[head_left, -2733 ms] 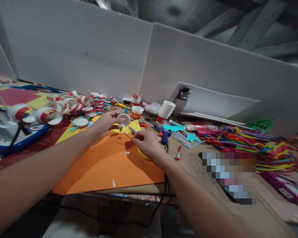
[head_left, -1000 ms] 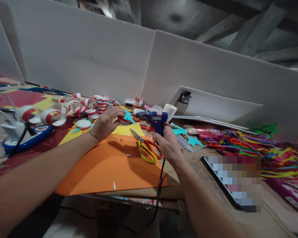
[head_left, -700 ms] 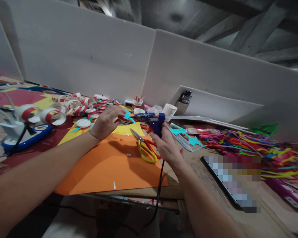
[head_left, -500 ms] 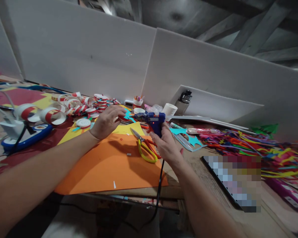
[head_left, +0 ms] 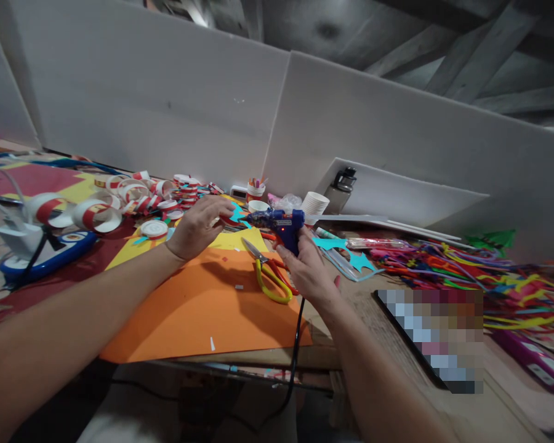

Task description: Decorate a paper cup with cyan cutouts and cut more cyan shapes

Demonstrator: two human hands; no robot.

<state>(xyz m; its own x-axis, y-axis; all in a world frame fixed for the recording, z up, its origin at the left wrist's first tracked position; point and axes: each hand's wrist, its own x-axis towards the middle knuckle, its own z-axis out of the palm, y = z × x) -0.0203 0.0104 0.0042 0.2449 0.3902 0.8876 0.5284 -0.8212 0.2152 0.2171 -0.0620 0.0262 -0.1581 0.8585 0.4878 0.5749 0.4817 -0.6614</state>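
Above the bright orange paper sheet (head_left: 180, 326) on the table, the person's right hand (head_left: 310, 271) is wrapped round the grip of a blue plastic glue gun (head_left: 286, 219), its small red light lit and its black cord (head_left: 297, 332) running down past the sheet's edge. In the earliest frame, this hand held the metal-bladed scissors with yellow and orange-red handles (head_left: 261, 261), and the gun lay on the table to the right; now the scissors rest across the sheet, blades partly open. The left hand (head_left: 198, 226), which then held up a round white disc, now has its fingertips closed on a cut turquoise piece (head_left: 237, 214) with red showing beside it; the fingers hide part of the hold. Compared with one second ago, the gun sits slightly further left, nozzle at the turquoise piece; whether they touch, I cannot tell.
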